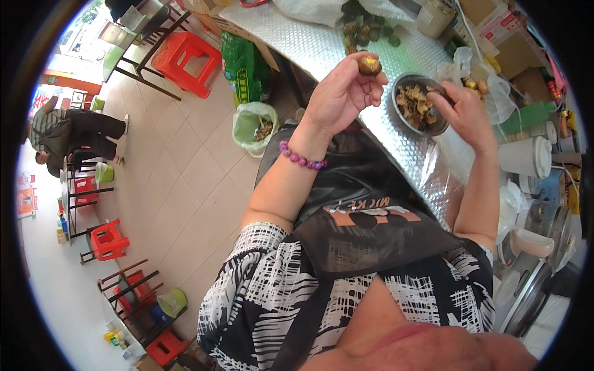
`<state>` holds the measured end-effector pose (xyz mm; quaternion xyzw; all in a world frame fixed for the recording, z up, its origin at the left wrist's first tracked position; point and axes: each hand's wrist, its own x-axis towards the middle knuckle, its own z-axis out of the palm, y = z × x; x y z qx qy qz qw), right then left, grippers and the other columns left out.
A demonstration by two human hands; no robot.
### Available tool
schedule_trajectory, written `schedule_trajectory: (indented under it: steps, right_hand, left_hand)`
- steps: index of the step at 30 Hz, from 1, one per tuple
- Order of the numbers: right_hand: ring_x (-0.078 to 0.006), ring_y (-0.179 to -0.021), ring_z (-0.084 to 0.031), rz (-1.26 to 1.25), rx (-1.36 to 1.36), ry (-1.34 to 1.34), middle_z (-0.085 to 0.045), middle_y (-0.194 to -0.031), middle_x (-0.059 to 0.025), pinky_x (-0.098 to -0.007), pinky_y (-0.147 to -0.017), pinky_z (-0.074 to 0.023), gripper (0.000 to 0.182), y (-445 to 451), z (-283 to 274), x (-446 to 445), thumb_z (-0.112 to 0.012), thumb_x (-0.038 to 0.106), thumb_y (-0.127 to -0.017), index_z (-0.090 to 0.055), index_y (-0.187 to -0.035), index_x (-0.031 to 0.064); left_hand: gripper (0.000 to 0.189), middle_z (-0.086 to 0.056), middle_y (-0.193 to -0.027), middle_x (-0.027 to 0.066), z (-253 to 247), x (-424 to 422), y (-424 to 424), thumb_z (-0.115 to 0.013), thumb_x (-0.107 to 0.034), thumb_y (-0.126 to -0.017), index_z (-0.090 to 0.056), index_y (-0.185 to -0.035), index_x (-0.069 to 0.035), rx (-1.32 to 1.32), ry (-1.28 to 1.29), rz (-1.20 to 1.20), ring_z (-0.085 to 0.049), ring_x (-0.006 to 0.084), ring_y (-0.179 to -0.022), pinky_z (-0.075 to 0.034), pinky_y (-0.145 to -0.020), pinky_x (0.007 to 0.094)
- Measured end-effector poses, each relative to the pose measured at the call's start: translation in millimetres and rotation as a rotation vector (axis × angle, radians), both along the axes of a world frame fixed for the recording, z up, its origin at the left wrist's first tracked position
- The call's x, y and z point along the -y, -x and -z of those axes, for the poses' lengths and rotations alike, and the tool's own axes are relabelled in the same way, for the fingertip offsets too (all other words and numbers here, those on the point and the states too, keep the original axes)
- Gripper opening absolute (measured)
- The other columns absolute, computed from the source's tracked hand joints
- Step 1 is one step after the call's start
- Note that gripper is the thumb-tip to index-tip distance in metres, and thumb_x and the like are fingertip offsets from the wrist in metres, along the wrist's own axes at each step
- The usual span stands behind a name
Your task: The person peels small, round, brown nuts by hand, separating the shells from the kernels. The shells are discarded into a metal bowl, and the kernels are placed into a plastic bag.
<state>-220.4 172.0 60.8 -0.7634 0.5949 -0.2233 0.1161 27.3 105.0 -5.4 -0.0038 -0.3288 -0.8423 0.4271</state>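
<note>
My left hand point(345, 90), with a purple bead bracelet point(301, 160) on its wrist, is raised near the table edge. Between its thumb and fingers is a small round brown fruit or nut point(370, 66) with a bright yellow patch; its exact kind is unclear. A round metal bowl point(400, 116) on the table holds crumpled brown peels or shells point(415, 104). Over the bowl's right side is my right hand point(464, 104), thumb and fingers bent near the rim. Whether it pinches a dark piece or the rim, I cannot tell.
The table point(297, 35) has a silvery bubbled cover. Brown and green round pieces point(366, 32) lie at the back. To the right are a plastic bag point(494, 99), a green bottle point(526, 117) and a white lidded cup point(524, 157). A lined waste bin point(243, 125) and red stools point(188, 62) stand left.
</note>
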Motion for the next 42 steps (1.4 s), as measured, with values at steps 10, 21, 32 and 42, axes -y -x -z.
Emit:
schedule_trajectory:
  steps: [10, 21, 32, 42]
  right_hand:
    - [-0.0269, -0.058, -0.048, 0.027, -0.034, -0.054, -0.050, -0.064, -0.0150, -0.0374, -0.058, -0.0391, 0.031, 6.7, -0.9, 4.6, -0.057, 0.028, -0.092, -0.050, -0.084, -0.0009]
    - [-0.0239, -0.064, -0.048, -0.187, 0.335, -0.014, -0.049, -0.070, -0.0121, -0.0339, -0.061, -0.0401, 0.013, -30.3, 11.3, -6.1, -0.050, 0.015, -0.095, -0.054, -0.098, 0.0026]
    - [-0.0373, -0.072, -0.056, -0.044, 0.140, 0.035, -0.057, -0.072, -0.0176, -0.0437, -0.064, -0.0423, 0.025, -40.4, 4.3, -9.6, -0.051, 0.025, -0.093, -0.056, -0.086, 0.0011]
    - [-0.0367, -0.069, -0.055, -0.068, 0.139, 0.042, -0.056, -0.071, -0.0174, -0.0441, -0.062, -0.0417, 0.032, -36.9, 8.1, -7.2, -0.051, 0.028, -0.093, -0.054, -0.078, 0.0003]
  left_hand:
    - [0.036, -0.059, -0.097, 0.0116, 10.7, -0.2, 11.3, -0.036, -0.030, -0.102, -0.051, -0.118, -0.002, 0.120, 0.062, -0.081, -0.054, 0.0173, -0.077, -0.046, -0.071, 0.0303]
    - [0.043, -0.060, -0.096, 0.0109, 7.6, -7.5, 15.7, -0.044, -0.037, -0.099, -0.050, -0.120, 0.001, 0.231, 0.131, -0.066, -0.055, 0.0149, -0.078, -0.048, -0.072, 0.0282]
    - [0.046, -0.061, -0.097, 0.0111, 10.3, -10.7, 17.9, -0.046, -0.038, -0.098, -0.051, -0.121, 0.002, 0.261, 0.199, -0.039, -0.056, 0.0152, -0.080, -0.048, -0.074, 0.0284]
    - [0.047, -0.061, -0.099, 0.0121, 11.4, -12.5, 17.6, -0.051, -0.040, -0.095, -0.051, -0.120, -0.001, 0.281, 0.212, -0.037, -0.057, 0.0170, -0.085, -0.047, -0.075, 0.0296]
